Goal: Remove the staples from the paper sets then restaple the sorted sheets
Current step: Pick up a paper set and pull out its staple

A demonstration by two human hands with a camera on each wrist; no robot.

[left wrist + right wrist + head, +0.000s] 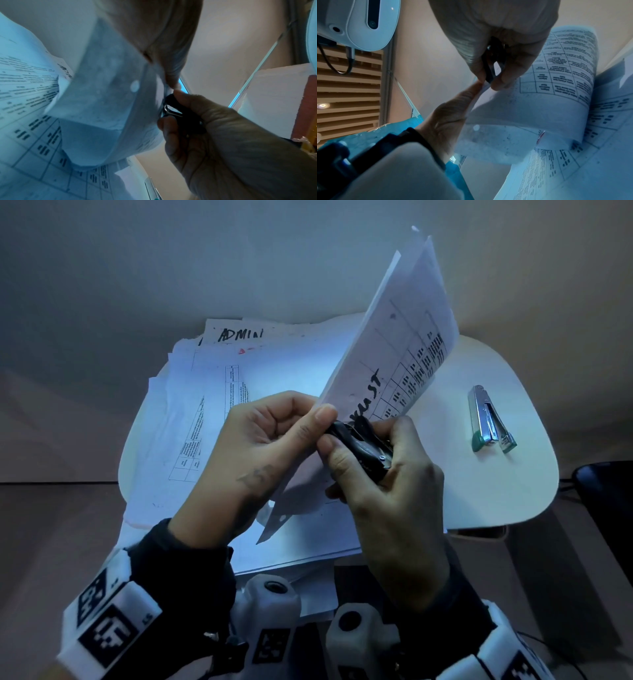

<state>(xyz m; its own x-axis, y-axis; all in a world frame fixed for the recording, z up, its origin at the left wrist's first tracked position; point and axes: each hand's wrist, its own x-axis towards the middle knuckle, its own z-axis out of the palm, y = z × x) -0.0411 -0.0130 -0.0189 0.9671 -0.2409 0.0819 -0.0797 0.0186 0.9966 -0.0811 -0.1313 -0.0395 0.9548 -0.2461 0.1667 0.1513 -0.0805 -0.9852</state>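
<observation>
A stapled paper set [397, 344] stands almost upright above the middle of a white table [479, 491], its long axis running from the hands up and away toward the table's far right edge. The sheets are white, printed with a grid of small black text and marked with thick black handwriting. Its lower corner is pinched between the thumb and curled fingers of the left hand [267, 446]. Touching that same corner from the right, the right hand [383, 481] is clamped around a black staple remover [363, 443]. A loose pile of papers [205, 412] covers the table's left half. A silver and green stapler [489, 419] lies near the right edge.
</observation>
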